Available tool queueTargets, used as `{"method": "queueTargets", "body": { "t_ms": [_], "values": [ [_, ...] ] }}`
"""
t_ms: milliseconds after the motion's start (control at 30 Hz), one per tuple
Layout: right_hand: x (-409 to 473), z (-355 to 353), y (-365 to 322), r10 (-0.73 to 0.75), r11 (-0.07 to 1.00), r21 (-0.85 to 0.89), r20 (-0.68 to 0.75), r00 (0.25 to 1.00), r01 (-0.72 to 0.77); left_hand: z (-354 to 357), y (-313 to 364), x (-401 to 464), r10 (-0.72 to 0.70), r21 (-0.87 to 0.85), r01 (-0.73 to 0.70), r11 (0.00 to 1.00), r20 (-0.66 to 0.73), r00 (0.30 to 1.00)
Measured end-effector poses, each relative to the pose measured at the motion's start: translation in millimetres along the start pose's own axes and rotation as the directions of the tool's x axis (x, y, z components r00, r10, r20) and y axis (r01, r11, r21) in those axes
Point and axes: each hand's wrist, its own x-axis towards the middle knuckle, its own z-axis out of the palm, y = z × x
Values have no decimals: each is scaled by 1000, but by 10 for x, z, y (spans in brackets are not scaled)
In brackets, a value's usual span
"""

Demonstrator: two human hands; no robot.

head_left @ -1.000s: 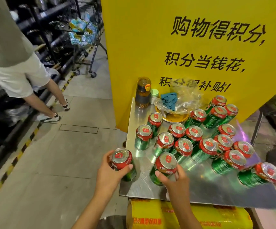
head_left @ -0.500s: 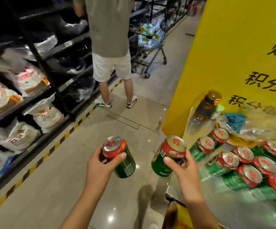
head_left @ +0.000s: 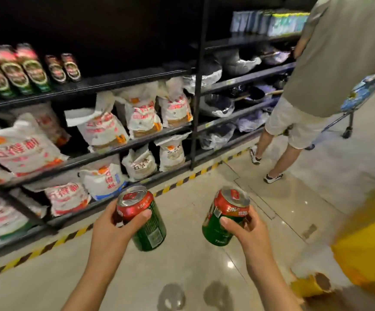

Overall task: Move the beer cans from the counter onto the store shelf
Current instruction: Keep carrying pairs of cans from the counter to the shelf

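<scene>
Each hand [head_left: 112, 230] grips can [head_left: 143, 218] — floor [head_left: 182, 277] open.

Head view, 1 wide-angle camera, looking forward and down.

The camera sits above the person's own forearms, which enter from the bottom edge, so the left hand [head_left: 112, 230] and right hand [head_left: 251, 234] appear close in the lower centre. It faces a dark store shelf [head_left: 114, 80] across the upper left, with floor [head_left: 182, 265] below; straight edges bow toward the frame's borders.
</scene>
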Motion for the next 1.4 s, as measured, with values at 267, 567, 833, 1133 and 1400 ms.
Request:
{"method": "queueTargets", "body": {
  "t_ms": [267, 567, 833, 1133, 1400],
  "values": [
    [626, 834, -110, 10, 999, -31, 147, 989, -6, -485, 92, 690, 12, -7, -13, 1000, -129, 992],
    [1990, 1480, -320, -12, 998, -59, 253, 967, 28, -337, 359, 1953, 16, -17, -20, 1000, -216, 976],
    [3207, 2372, -590, -16, 993, -93, 469, 883, 68, -564, 499, 2954, 13, -43, -33, 999, -408, 913],
    [4090, 3479, -554, 43, 991, -130, 572, 819, 38, -1204, 387, 3901, -38, -60, 5, 998, -566, 823],
    [4870, 4622, -643, 56, 988, -152, 539, 840, 32, -1829, 483, 5242, -10, -41, -13, 999, -522, 853]
  ]
}}
